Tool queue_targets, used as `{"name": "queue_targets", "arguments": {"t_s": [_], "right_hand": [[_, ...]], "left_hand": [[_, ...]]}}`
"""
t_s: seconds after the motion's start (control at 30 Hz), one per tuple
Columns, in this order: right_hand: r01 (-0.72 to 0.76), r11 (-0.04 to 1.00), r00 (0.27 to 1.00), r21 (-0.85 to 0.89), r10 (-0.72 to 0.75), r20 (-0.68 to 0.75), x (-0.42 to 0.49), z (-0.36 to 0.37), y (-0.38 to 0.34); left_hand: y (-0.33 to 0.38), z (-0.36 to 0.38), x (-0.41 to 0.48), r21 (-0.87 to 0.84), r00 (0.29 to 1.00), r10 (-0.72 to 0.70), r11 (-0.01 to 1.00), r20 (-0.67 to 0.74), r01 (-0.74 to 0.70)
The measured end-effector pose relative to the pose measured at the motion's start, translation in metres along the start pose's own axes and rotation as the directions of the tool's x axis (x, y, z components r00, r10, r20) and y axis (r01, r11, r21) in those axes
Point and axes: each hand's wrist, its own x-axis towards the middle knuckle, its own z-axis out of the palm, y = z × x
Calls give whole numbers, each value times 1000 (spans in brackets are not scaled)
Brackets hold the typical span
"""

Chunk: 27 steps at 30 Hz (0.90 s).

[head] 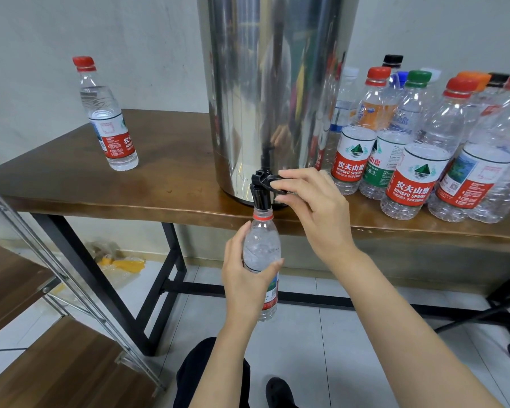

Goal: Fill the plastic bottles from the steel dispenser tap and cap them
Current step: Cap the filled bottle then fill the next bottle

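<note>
FILLING UNDER WAY: a person's left hand (245,278) wraps thumb and fingers round an uncapped plastic bottle (262,245). It is held upright w/ its red-ringed neck directly under the black tap (261,198) at the front foot of the steel dispenser (271,83). The right hand (312,207) pinches the tap's lever (270,182) betw. thumb and fingers. Water near the bottle's shoulder looks churned and bubbly; the exact level is hard to tell, as it is partly hidden by the hand. One capped bottle (109,122) w/ water in it stands well to the dispenser's left, as seen, on the wooden table (71,184). A crowd of capped bottles (415,172), most looking empty, stands just right of the dispenser.

To do this step well, by our reading:
- Keep the mouth centred under the spout so nothing splashes to the floor in front of the dispenser.
- Hold the bottle vertical, grip firm but not squeezing. Thin plastic likely buckles and pushes water out as it fills.
- Watch the level at the shoulder and ease the lever shut before the neck, leaving room for the cap.
- Let the drip stop before drawing the bottle clear.

This bottle's cap isn't in view; it'll be needed next.
</note>
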Motion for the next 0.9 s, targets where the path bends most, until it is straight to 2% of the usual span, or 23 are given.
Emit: {"name": "queue_targets", "arguments": {"t_s": [0.17,0.3,0.37,0.43,0.47,0.53,0.7,0.8,0.9], "right_hand": [[254,944,966,-211,-259,5,15,-5,2],[266,934,964,-238,-261,54,43,-4,-12],[174,970,983,-167,-161,90,61,2,-24],[-4,1000,989,-18,6,151,73,8,-32],[-62,998,984,-2,61,167,74,11,-33],[-103,993,984,-50,109,141,71,12,-32],[-201,980,980,15,201,-5,55,-11,-13],[-370,925,927,-88,374,28,39,-32,16],[-521,799,785,-300,587,200,16,-37,44]], "left_hand": [[1,-1,0,-28,1000,-5,1000,12,6],[1,-2,0,-41,1000,-10,999,12,11],[3,-2,0,-35,1000,-10,999,10,11],[3,-2,0,-28,1000,-7,1000,11,8],[3,-2,0,-28,1000,-9,1000,14,9],[4,-3,0,-32,1000,-9,999,23,10],[3,-4,-1,-51,1000,-10,999,29,12],[2,-5,-1,-42,999,-18,999,35,19],[-2,-6,-2,-26,999,-23,999,36,24]]}}
